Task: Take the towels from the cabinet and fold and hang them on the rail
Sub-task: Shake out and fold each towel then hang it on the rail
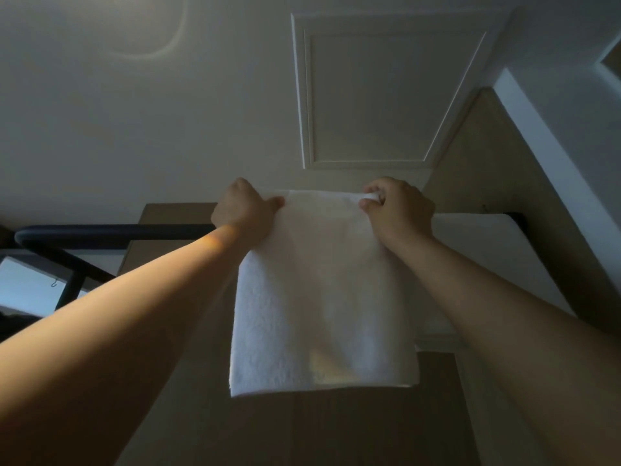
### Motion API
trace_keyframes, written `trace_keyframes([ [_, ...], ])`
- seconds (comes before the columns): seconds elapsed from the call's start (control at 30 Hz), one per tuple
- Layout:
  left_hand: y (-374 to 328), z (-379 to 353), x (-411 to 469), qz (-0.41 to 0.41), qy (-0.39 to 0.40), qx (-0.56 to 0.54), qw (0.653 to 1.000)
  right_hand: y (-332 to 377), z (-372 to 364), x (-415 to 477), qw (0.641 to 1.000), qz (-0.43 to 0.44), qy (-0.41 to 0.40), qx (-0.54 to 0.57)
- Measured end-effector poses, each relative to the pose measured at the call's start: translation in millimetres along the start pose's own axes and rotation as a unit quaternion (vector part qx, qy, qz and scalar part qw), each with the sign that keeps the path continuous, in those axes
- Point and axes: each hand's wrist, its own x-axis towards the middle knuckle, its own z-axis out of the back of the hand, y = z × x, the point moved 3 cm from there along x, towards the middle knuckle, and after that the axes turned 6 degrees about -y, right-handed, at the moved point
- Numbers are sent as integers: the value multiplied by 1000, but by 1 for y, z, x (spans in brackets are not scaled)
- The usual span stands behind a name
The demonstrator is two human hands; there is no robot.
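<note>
While both hands are up at the dark rail (111,231), the folded white towel (322,297) hangs by its top edge alone, its near face dropping straight down between the forearms. The left hand (247,210) grips the top left corner, fingers curled over the fold and the thumb pressed on the near side. The right hand (398,206) pinches the top right corner, with a small bunch of cloth between its thumb and fingertips (369,189). The held edge sits a little above the line of the rail, and whether any of the towel lies over the far side is hidden.

The main risk, as I judge it, is letting go before enough cloth is over the far side: the longer near half would then drag the whole towel off. The right-hand pinch is the smaller hold, so a slip there would drop that corner and open the layers. Pulling unevenly could leave the top edge slanted. A second towel (470,237) hangs just to the right, touching or nearly so; shifting rightwards could ruck it or overlap it
</note>
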Motion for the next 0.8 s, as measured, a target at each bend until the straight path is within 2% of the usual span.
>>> trace_keyframes([
  [0.1, -1, -11, 2, -1, 27, 47, 999, -7, -11, 1, 997, 8, 42, -70],
  [0.2, 3, -15, 5, 12, 39, 109, 993, -10, -20, -4, 988, 50, 50, -137],
  [0.3, 8, -17, 1, 23, 41, 164, 985, -14, -23, -4, 985, 41, 81, -146],
  [0.5, 15, -14, -8, -7, 46, 193, 980, -14, -26, -3, 977, 39, 121, -174],
  [0.57, 13, -9, -16, -32, 29, 177, 983, -14, -26, -4, 978, 43, 110, -174],
  [0.7, 26, 12, -41, -103, -47, 61, 992, -16, -28, -5, 978, 49, 101, -176],
  [0.77, 38, 18, -49, -73, -7, 19, 997, -16, -28, -4, 977, 46, 108, -180],
  [0.8, 45, 18, -50, -28, 35, -15, 999, -16, -28, -3, 976, 46, 116, -181],
])
